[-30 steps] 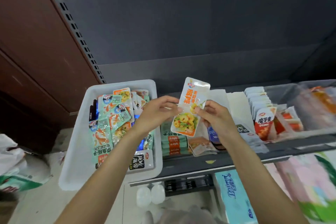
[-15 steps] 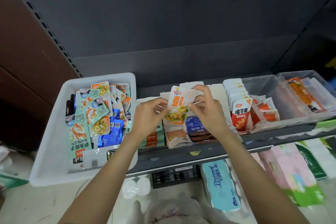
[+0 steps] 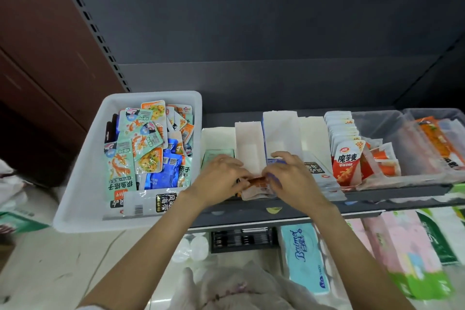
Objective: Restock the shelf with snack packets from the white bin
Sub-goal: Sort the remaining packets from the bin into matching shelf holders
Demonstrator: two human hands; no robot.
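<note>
Forearms reach up from the bottom edge, their elbows cut off by the frame. Below them a crumpled plastic bag (image 3: 226, 287) and a pale blue tissue pack (image 3: 304, 259) lie blurred on the lower level.

At the front edge of the shelf (image 3: 289, 214) both hands meet. The left hand (image 3: 219, 178) has its fingers curled down onto a snack packet (image 3: 256, 185), and the right hand (image 3: 292, 176) curls onto the same packet from the other side. Only an orange strip and a pale lower part of the packet show between them; its print is hidden, and how firm each grip is cannot be made out. The packet sits at the front of a white paper divider (image 3: 247, 143), between 2 neighbouring slots.

Left of the hands, the white bin (image 3: 83, 178) overhangs the shelf's left end, heaped with teal, orange and blue packets.

Toward the right end stands a row of red and white packets (image 3: 347, 158), then clear bins (image 3: 402, 148) whose contents blur at the frame's edge.

Behind is the dark back panel (image 3: 251, 33).
</note>
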